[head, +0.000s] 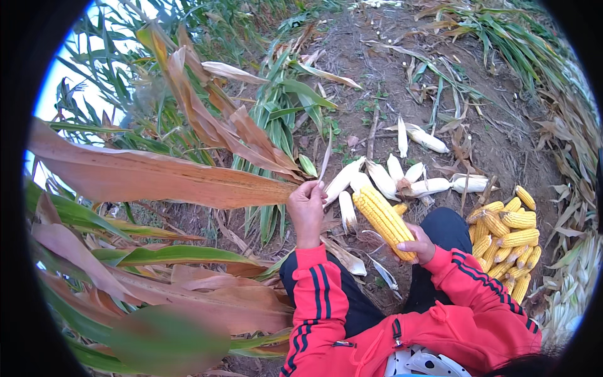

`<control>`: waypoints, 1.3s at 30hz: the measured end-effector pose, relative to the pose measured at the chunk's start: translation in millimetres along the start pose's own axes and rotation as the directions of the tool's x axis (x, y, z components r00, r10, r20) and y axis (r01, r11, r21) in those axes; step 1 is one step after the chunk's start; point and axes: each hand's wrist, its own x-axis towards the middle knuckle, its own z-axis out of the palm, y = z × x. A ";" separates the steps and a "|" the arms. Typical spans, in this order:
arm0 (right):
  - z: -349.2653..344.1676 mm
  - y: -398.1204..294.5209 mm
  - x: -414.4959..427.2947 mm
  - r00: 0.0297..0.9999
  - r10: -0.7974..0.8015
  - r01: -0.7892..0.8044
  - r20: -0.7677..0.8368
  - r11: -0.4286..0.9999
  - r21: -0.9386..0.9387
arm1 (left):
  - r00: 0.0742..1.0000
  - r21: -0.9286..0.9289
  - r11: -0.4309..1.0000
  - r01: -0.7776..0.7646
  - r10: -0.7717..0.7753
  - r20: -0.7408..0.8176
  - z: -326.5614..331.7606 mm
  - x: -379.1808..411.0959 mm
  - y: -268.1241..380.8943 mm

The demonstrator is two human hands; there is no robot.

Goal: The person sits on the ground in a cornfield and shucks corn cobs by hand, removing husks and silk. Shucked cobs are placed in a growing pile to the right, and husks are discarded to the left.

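Note:
My right hand (pixel 419 242) grips the lower end of a husked yellow ear of corn (pixel 384 221), which tilts up to the left between my knees. Close to its upper end, my left hand (pixel 308 209) has thumb and fingers pinched together. A thin pale strip of husk (pixel 326 158) rises from those fingertips. Behind the left wrist, a long dry brown corn leaf (pixel 188 179) reaches in from the left; whether the hand touches it I cannot tell. Several ears in white husks (pixel 346 179) lie on the soil just beyond both hands.
A pile of husked yellow ears (pixel 506 240) lies beside my right knee. Dry and green corn leaves (pixel 188 257) crowd the left side. Cut stalks with green leaves (pixel 278 113) lie ahead on bare soil (pixel 367 70). Loose pale husks (pixel 572 282) edge the far right.

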 end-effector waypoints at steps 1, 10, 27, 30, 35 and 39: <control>5.8 -10.2 -3.2 0.995 -0.048 0.052 -0.085 0.998 0.044 | 0.999 0.053 0.997 0.049 -0.050 0.018 -2.0 -1.9 -5.3; -93.4 -58.3 -94.1 0.548 -0.312 0.347 -0.776 0.929 -0.129 | 0.952 0.480 0.832 -0.279 0.176 0.249 -35.5 -3.9 -16.6; -378.3 -30.6 -263.9 0.028 -0.795 -0.862 -0.606 0.287 -0.417 | 0.912 0.521 0.843 -0.134 -0.101 0.398 10.0 -13.8 -12.6; -388.4 -25.0 -254.6 0.130 -0.784 -0.883 -0.607 0.188 -0.431 | 0.907 0.488 0.853 -0.185 -0.043 0.419 15.3 -11.2 -19.0; -285.7 -48.8 -141.8 0.370 -0.929 -0.604 -0.034 -0.213 -0.768 | 0.934 0.533 0.834 -0.143 -0.065 0.352 11.4 -14.2 -21.6; -235.3 -27.3 -50.2 0.702 -0.710 -0.119 0.054 -0.192 -0.974 | 0.916 0.597 0.782 -0.181 -0.088 0.393 22.1 -19.0 -10.6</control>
